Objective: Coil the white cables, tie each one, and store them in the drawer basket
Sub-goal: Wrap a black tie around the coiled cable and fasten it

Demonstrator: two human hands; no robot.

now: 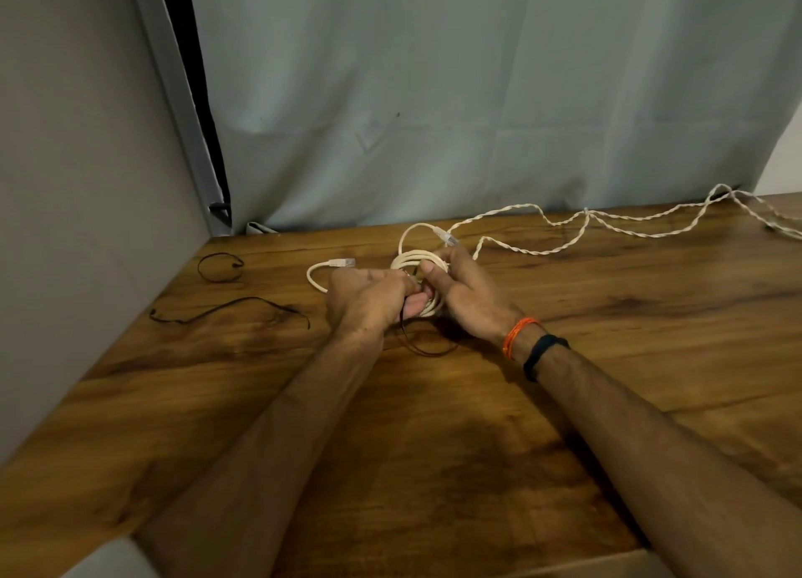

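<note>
A white cable coil (417,260) sits between both hands at the middle of the wooden table (434,425). My left hand (366,297) and my right hand (462,293) both grip the coil with curled fingers. A thin dark tie (427,348) hangs from between my hands and loops on the table below them. One clear plug (343,263) sticks out to the left, and another plug (447,236) points up behind my right hand. A second, twisted white cable (607,221) lies uncoiled across the back right of the table.
Two more dark ties lie at the left: a small loop (220,267) and a long wavy one (230,310). A grey wall (65,187) borders the table's left side. A pale curtain (477,100) hangs behind it.
</note>
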